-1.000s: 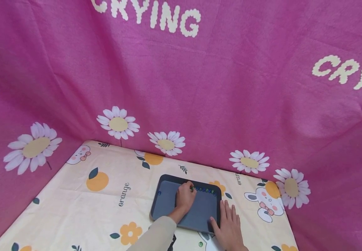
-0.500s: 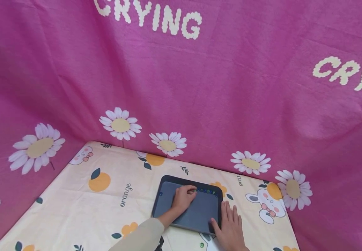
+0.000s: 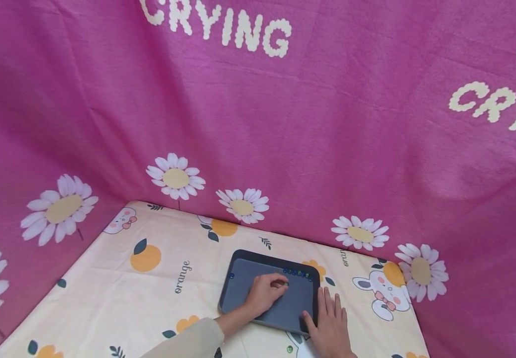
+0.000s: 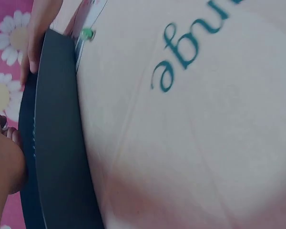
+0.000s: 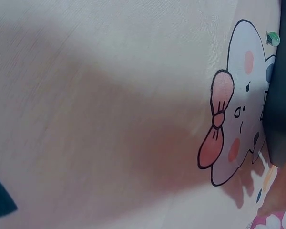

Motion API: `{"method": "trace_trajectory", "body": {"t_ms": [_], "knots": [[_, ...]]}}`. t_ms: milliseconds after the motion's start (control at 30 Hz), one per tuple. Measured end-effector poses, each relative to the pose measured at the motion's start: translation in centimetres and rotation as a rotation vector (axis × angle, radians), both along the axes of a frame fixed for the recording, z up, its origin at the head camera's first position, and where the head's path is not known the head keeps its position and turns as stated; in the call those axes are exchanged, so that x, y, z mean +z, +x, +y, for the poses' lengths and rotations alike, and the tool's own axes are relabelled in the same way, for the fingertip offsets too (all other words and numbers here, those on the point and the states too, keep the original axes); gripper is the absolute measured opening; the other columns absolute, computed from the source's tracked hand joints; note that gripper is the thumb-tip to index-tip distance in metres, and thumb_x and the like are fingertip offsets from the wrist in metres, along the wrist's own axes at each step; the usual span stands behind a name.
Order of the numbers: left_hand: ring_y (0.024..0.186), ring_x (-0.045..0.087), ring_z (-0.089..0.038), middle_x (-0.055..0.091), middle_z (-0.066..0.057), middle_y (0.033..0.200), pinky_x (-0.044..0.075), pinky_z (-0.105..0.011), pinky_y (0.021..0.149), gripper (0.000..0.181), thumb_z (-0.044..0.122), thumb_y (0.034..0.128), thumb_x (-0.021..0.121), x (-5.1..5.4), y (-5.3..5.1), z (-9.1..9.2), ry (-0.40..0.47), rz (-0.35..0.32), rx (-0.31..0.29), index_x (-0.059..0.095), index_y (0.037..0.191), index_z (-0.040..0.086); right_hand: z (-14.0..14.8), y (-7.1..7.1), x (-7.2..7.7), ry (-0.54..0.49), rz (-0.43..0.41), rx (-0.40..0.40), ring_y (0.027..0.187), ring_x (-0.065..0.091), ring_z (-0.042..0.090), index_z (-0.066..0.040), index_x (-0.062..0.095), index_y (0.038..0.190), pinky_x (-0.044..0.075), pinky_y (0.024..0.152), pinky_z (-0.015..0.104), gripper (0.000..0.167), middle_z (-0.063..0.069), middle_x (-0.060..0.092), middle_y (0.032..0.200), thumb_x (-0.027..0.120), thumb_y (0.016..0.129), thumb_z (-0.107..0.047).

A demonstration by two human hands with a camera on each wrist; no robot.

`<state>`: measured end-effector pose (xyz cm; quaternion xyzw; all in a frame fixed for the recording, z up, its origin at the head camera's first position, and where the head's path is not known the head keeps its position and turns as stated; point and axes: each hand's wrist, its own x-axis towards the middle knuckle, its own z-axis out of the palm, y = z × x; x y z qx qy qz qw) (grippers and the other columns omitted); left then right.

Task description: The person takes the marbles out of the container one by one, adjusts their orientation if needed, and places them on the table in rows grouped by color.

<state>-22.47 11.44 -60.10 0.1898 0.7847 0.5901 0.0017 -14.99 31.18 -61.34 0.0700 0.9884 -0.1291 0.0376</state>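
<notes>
A dark grey tray (image 3: 258,318) lies on the patterned cloth, with a row of blue and green marbles (image 3: 298,273) along its far right edge. One blue marble (image 3: 232,275) sits alone near its left wall. Over the tray's middle, my left hand (image 3: 264,294) pinches a small green marble (image 3: 286,284) between thumb and fingertips. My right hand (image 3: 331,325) rests with straight fingers against the tray's right edge, thumb on the rim. In the left wrist view the left hand (image 4: 7,160) is partly cut off, and the tray wall (image 4: 62,129) hides most of the marbles.
A loose green marble (image 3: 289,349) lies on the cloth in front of the tray, near the right hand; the right wrist view also shows this green marble (image 5: 272,38). Behind the table hangs a pink curtain (image 3: 258,124) with daisies and lettering.
My left hand has moved from the left end of the marble row toward the tray's middle, nearer me, and the green marble has come with it. My right hand stays at the tray's edge.
</notes>
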Motion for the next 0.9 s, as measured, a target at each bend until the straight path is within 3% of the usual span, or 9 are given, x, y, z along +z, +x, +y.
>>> {"method": "trace_trajectory", "body": {"t_ms": [333, 600, 900], "knots": [[0.075, 0.066, -0.001, 0.073, 0.003, 0.087, 0.054, -0.019, 0.068, 0.016, 0.003, 0.0852, 0.077, 1.4, 3.2, -0.3, 0.064, -0.138, -0.117, 0.074, 0.101, 0.001, 0.1, -0.1, -0.1, 0.001, 0.005, 0.004, 0.145, 0.004, 0.052, 0.004, 0.02, 0.155, 0.005, 0.111, 0.069, 0.09, 0.027, 0.014, 0.161, 0.054, 0.095, -0.054], [0.074, 0.066, -0.002, 0.072, 0.008, 0.085, 0.054, -0.019, 0.066, 0.014, 0.002, 0.0853, 0.076, 1.0, 5.3, -0.9, 0.082, -0.205, -0.194, 0.074, 0.099, 0.002, 0.0, -0.1, -0.1, 0.002, -0.003, -0.002, 0.145, 0.004, 0.051, 0.003, 0.02, 0.156, 0.005, 0.112, 0.068, 0.09, 0.026, 0.014, 0.161, 0.053, 0.096, -0.056], [0.075, 0.067, -0.004, 0.072, 0.003, 0.085, 0.054, -0.019, 0.068, 0.013, -0.003, 0.0856, 0.073, 0.9, 8.0, -1.8, 0.12, -0.302, -0.222, 0.074, 0.097, 0.001, -0.2, 0.0, 0.3, 0.004, 0.007, 0.003, 0.145, 0.005, 0.051, 0.003, 0.02, 0.156, 0.006, 0.112, 0.068, 0.089, 0.026, 0.015, 0.161, 0.054, 0.096, -0.053]]}}
